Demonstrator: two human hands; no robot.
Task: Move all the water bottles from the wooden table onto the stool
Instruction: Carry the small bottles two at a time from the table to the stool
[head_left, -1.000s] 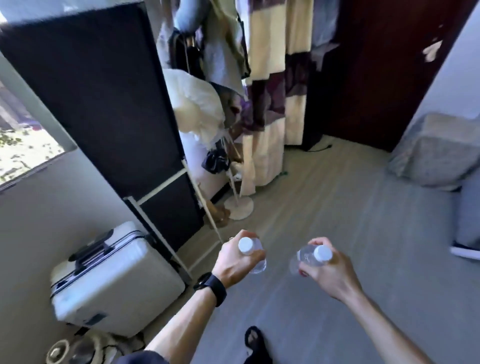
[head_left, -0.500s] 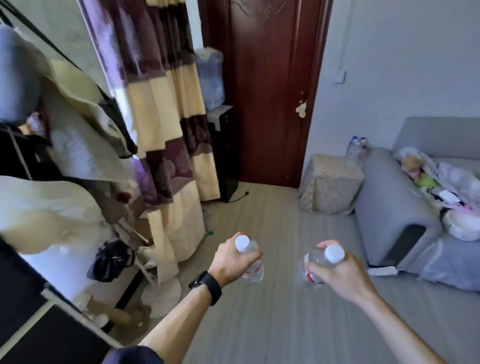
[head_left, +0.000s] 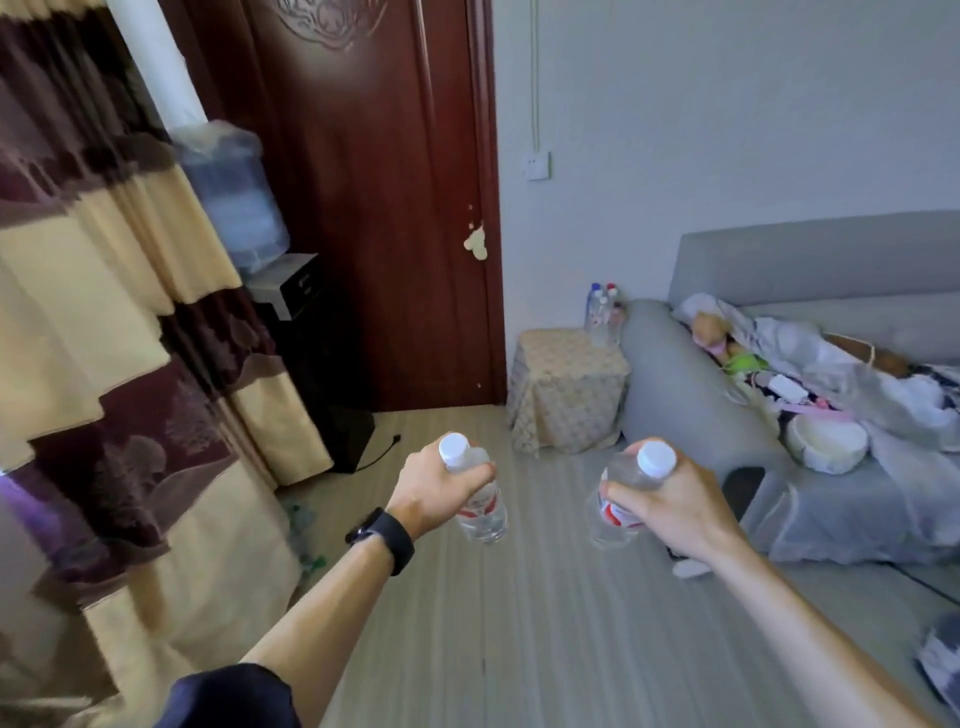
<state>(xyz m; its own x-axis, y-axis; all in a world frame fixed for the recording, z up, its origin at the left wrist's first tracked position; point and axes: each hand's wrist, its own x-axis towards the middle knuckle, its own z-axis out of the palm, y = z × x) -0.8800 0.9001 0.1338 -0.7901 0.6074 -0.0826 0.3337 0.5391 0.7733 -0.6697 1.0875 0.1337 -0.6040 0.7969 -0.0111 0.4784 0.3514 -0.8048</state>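
**A:** Head view. What is the left hand (head_left: 431, 486) doing?

**B:** It is gripping the left-hand bottle (head_left: 480, 512) near the top. Its fingers (head_left: 475, 472) are curling tightly round the shoulder, just under the white cap. The bottle is hanging nearly upright above the floor (head_left: 545, 623). A black watch (head_left: 387, 535) is sitting on that wrist.

**A:** And the right hand (head_left: 670, 506)?

**B:** It is doing the same. Its fingers (head_left: 621, 491) are wrapping round the neck of the right-hand bottle (head_left: 615, 512), which is leaning with its cap up and to the right. The two bottles are being held side by side, apart from each other and in mid-air.

**A:** Where is the stool (head_left: 566, 389) sitting?

**B:** It is sitting ahead of both hands and well apart from them, under a beige patterned cover. It is standing between the dark red door (head_left: 363, 208) and the arm of the grey sofa (head_left: 691, 395).

**A:** Is anything standing on it?

**B:** A small cluster of bottles (head_left: 602, 312) is standing at its far right corner, just beside the sofa arm. I cannot tell the count.

**A:** Anything on the left side?

**B:** A water dispenser (head_left: 234, 197) is standing beside a striped curtain (head_left: 104, 312).
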